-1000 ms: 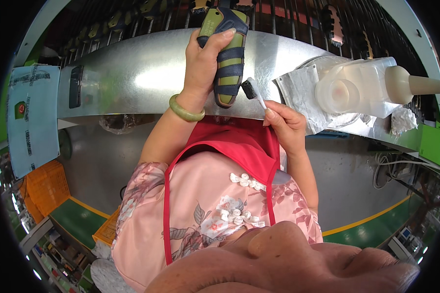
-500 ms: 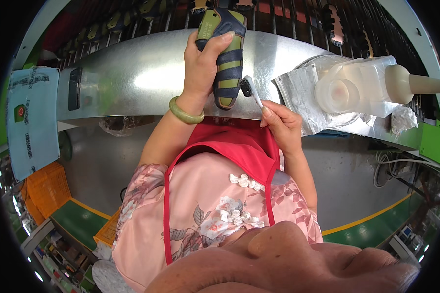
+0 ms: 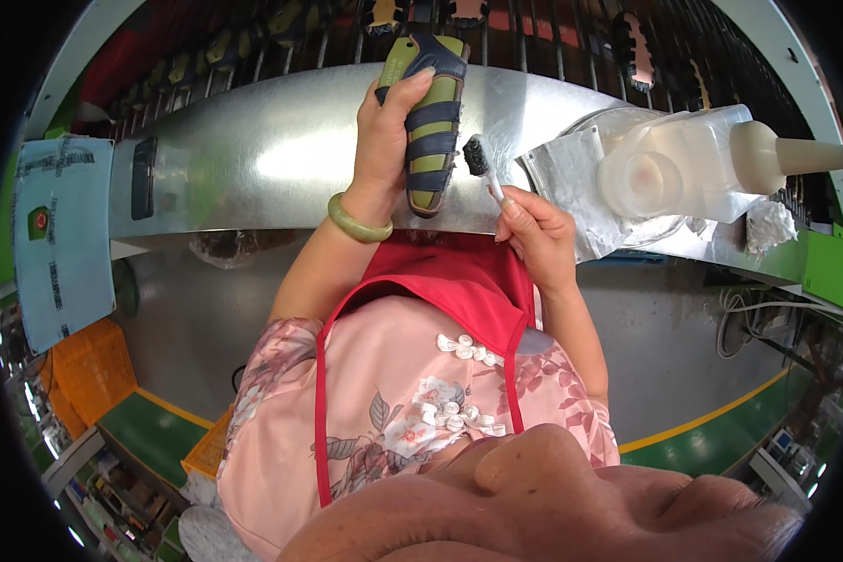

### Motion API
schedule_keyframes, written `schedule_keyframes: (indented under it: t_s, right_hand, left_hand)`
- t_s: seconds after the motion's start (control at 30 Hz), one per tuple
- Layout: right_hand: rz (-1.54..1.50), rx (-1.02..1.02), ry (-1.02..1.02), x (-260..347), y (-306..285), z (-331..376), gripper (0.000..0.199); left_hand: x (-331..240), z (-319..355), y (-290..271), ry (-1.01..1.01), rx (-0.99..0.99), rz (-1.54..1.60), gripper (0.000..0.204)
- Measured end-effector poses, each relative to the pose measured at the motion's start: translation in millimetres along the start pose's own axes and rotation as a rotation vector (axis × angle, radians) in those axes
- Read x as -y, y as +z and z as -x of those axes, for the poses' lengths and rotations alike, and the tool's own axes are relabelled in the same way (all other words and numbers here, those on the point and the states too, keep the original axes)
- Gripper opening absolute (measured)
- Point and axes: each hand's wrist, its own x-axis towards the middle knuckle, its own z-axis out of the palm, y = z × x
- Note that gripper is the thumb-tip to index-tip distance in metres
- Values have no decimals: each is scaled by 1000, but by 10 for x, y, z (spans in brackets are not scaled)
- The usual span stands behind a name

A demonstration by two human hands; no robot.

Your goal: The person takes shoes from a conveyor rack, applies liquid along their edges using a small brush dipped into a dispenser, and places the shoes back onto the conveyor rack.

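Observation:
My left hand is wrapped round a sandal upper with navy straps over a green shoe last. Its thumb lies across the top strap, and the toe end points toward me above the bench's near edge. In my right hand, the thumb and fingers pinch the white handle of a small toothbrush-like brush. The black bristles are just right of the sandal's edge, with a small gap between them. Part of the handle is hidden in the fingers.
A shiny metal bench runs under both hands. To the right, a translucent squeeze bottle with a beige nozzle lies beside a crumpled silver sheet. A dark phone-like slab is at left; behind, a bar rack carries several shoe parts.
The sandal has shifted slightly left and toward me and tilted. The brush head has moved a little away from its side and turned upward. Both grips stay the same.

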Motion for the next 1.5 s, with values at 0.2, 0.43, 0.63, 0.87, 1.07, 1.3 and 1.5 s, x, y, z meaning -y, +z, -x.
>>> schedule_keyframes:
  t_s: [0.2,0.43,0.63,0.87,1.07,1.3,1.5]
  right_hand:
    - [-254,74,151,63,191,-148,23]
    - [-104,52,129,-83,238,-288,18]
    - [106,-99,-76,-94,221,-351,13]
    - [543,-326,-313,-6,215,-245,12]
    - [518,-63,-294,49,299,49,12]
    - [191,-162,-38,-60,282,-101,14]
    - [-3,51,64,-33,242,127,13]
  left_hand:
    - [126,-10,-15,-262,126,340,49]
    - [161,51,-12,-373,181,453,59]
    - [195,53,-30,-441,207,565,63]
    - [173,-52,-138,-314,260,577,66]
    - [54,-56,-120,-185,108,456,53]
    - [92,-37,-104,-86,125,373,58]
    - [-13,-30,-193,-34,110,303,53]
